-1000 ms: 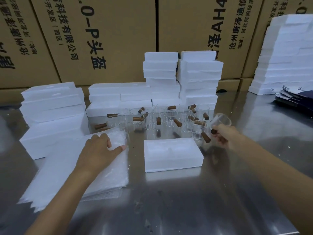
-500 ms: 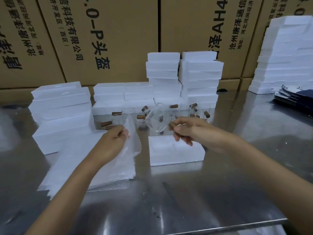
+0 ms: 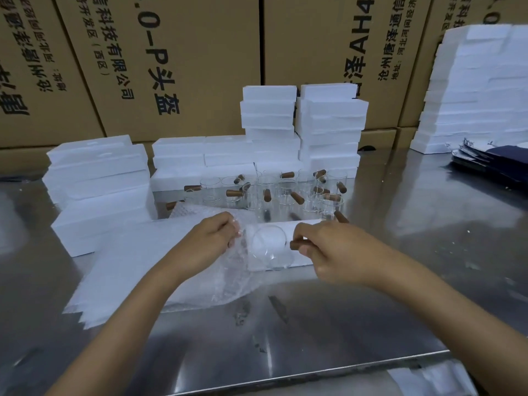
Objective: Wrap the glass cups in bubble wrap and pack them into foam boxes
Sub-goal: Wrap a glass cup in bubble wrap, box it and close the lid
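My right hand (image 3: 323,247) grips the brown wooden handle of a clear glass cup (image 3: 270,247), held tilted with its mouth toward me above the metal table. My left hand (image 3: 211,238) pinches the top edge of a bubble wrap sheet (image 3: 228,275), lifted beside the cup's left side. A pile of bubble wrap sheets (image 3: 120,275) lies on the left. Behind the cup lies a flat white foam box (image 3: 297,228), partly hidden. Several more glass cups with wooden handles (image 3: 274,192) stand further back.
Stacks of white foam boxes stand at the left (image 3: 97,181), centre back (image 3: 328,124) and far right (image 3: 480,90). Cardboard cartons (image 3: 177,61) wall off the back. Dark flat items (image 3: 491,158) lie at the right. The steel table's (image 3: 314,338) front edge runs near me.
My right hand brought the cup from the right to the centre, in front of the foam box. My left hand lifted one bubble wrap sheet off the pile, up against the cup.
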Demonstrator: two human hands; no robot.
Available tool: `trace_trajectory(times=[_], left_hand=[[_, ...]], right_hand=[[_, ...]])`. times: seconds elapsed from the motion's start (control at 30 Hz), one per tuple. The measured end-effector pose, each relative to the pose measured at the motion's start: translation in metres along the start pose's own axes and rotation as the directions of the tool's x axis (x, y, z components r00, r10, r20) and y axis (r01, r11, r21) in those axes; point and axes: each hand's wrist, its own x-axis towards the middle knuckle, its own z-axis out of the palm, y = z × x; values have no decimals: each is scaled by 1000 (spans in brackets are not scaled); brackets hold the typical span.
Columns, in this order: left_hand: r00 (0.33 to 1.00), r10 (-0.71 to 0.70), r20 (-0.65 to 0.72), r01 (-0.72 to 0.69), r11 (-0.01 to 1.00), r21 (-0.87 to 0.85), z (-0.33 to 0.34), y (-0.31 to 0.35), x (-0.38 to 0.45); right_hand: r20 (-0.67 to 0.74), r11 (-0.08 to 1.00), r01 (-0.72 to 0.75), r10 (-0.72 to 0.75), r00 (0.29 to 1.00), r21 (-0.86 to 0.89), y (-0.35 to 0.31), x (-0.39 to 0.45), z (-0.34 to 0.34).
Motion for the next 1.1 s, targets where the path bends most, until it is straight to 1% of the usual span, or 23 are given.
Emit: trace_trajectory(times=[0.03, 0.1, 0.17, 0.23, 0.27, 0.3, 0.33, 0.37, 0.4, 0.43, 0.5, 0.57, 0.63, 0.67, 0.73, 0.8, 0.83, 0.87, 0.9, 0.97, 1.03, 1.07, 1.1], left_hand=[[1000, 2, -7, -2, 999, -40, 3, 4, -1], [999, 35, -15, -36, 996, -84, 10, 14, -7], [989, 143, -41, -143, 990, 0, 18, 25, -15], [951, 302, -72, -290, 947, 138, 24, 36, -25], [929, 362, -79, -345, 923, 169, 27, 41, -30], [913, 398, -86, -379, 908, 178, 30, 46, -33], [901, 422, -106, -400, 899, 178, 33, 50, -36], [889, 433, -146, -408, 896, 175, 35, 53, -38], [880, 429, -201, -401, 901, 166, 37, 55, -40], [874, 414, -256, -387, 910, 149, 37, 57, -41], [872, 381, -307, -364, 924, 114, 38, 57, -41], [884, 370, -285, -356, 929, 103, 39, 57, -41], [900, 361, -246, -352, 933, 82, 41, 58, -42], [910, 352, -220, -350, 935, 53, 43, 58, -43], [941, 313, -130, -322, 945, -58, 48, 60, -44], [960, 279, -36, -280, 935, -218, 52, 65, -43], [962, 274, -14, -266, 919, -291, 53, 67, -42], [963, 271, -4, -256, 903, -345, 54, 69, -40], [962, 273, 4, -251, 891, -378, 55, 71, -38], [954, 298, 39, -260, 883, -391, 58, 75, -37], [942, 330, 67, -278, 874, -398, 59, 77, -38], [943, 331, 26, -292, 866, -406, 57, 77, -38], [948, 310, -74, -312, 859, -405, 54, 75, -35]], right_hand=[[-26, 998, 8, -9, 1000, -56, 0, -3, 1], [-70, 997, 31, -36, 997, -69, -3, -9, 1], [-98, 997, 55, -60, 993, -53, -8, -16, 2], [-155, 999, 45, -47, 987, -20, -15, -19, 5], [-186, 999, 12, -6, 983, 32, -18, -19, 5], [-195, 990, -42, 68, 978, 133, -20, -18, 5], [-167, 953, -112, 163, 972, 280, -20, -14, 4], [-104, 871, -181, 255, 961, 457, -19, -11, 2], [-15, 741, -244, 324, 946, 626, -17, -8, 0], [80, 584, -292, 360, 929, 757, -16, -7, -1], [230, 271, -332, 345, 910, 904, -15, -6, -1], [310, 17, -329, 294, 904, 944, -15, -7, -1], [340, -177, -305, 224, 914, 936, -13, -7, 0], [337, -254, -286, 191, 922, 924, -13, -7, 0], [317, -340, -244, 176, 932, 908, -15, -6, 2], [281, -361, -190, 220, 934, 913, -18, -3, 7], [250, -344, -157, 245, 937, 926, -19, -1, 9], [207, -297, -124, 266, 942, 947, -20, 1, 12], [169, -225, -107, 279, 945, 968, -19, 2, 15], [123, -71, -106, 305, 944, 992, -17, 3, 21], [113, 0, -119, 315, 942, 993, -15, 2, 27], [129, -21, -129, 306, 943, 991, -11, 3, 32], [148, -53, -139, 302, 942, 989, -10, 2, 34]])
